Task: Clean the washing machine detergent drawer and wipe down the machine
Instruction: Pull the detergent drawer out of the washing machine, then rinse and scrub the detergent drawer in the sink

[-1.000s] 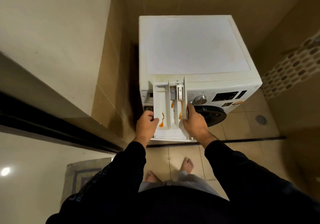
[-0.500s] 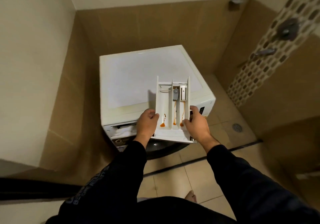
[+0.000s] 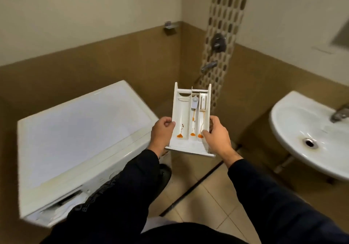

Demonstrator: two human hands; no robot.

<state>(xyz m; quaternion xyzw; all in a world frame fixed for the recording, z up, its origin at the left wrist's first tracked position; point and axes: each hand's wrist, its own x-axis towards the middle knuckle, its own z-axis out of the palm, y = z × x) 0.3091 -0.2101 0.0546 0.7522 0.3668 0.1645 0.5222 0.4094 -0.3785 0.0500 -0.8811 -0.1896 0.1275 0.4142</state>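
Both hands, left hand (image 3: 162, 130) and right hand (image 3: 217, 133), grip the detergent drawer (image 3: 190, 119) mid-air, washbasin (image 3: 294, 130) at 3 o'clock. Tilt it and that orange gunk (image 3: 179, 135) probably drips onto the floor.

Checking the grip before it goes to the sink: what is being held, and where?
The detergent drawer, out of the machine, held by its two long sides near the front: left hand on one, right hand on the other.

white sink (image 3: 294, 130) at right, wall tap (image 3: 208, 66) behind.
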